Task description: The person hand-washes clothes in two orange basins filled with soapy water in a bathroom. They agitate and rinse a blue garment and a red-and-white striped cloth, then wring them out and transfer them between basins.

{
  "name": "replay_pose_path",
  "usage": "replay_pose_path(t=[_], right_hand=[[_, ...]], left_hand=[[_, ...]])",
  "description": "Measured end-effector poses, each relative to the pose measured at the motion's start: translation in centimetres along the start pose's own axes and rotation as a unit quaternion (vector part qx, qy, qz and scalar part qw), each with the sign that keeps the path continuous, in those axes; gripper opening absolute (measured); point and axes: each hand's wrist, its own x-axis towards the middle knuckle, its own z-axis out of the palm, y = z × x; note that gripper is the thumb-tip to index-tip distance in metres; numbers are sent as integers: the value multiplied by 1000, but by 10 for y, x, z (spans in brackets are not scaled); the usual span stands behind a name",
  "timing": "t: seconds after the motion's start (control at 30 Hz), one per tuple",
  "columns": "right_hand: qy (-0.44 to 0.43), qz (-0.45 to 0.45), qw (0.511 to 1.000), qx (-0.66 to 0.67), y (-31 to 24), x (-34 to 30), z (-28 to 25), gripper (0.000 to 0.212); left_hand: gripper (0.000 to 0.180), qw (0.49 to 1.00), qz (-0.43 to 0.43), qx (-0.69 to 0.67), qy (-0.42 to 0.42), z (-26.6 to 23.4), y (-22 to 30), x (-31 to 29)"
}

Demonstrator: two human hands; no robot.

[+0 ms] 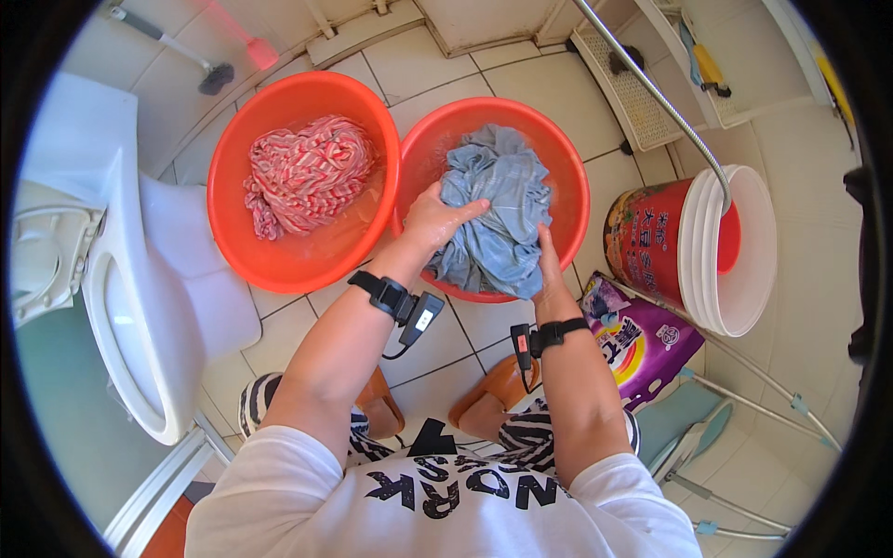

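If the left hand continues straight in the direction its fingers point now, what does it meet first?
The left hand points right, across the blue cloth it already rests on. Beyond that, probably the far wall of the right orange basin; depth is unclear.

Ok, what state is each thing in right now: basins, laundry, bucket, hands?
Left hand: pressing on the blue-grey cloth.
Right hand: gripping the cloth's edge.
Blue-grey cloth: wet, bunched in the right orange plastic basin.
Red-and-white striped cloth: heaped, soaking in the left orange plastic basin.
White-rimmed bucket: open, hose inside.
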Motion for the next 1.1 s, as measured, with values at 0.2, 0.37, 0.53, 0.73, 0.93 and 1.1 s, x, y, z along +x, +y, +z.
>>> replay_pose_path(t=[0.2,0.37,0.53,0.73,0.93,1.1], right_hand=[[-1,-54,998,-12,-27,-80,24,70],[-96,-192,968,-133,-64,-133,49,61],[28,-393,831,-393,-72,-163,55,57],[84,-414,765,-487,-54,-183,44,56],[86,-414,752,-505,-63,-193,49,55],[78,-414,750,-509,-70,-197,51,55]], left_hand=[[66,988,144,56,27,2,57,-58],[51,970,225,78,53,17,97,-122],[47,942,332,40,39,30,122,-149],[40,916,399,19,29,21,107,-137],[38,909,416,33,12,28,120,-144],[37,898,436,41,46,28,127,-148]])
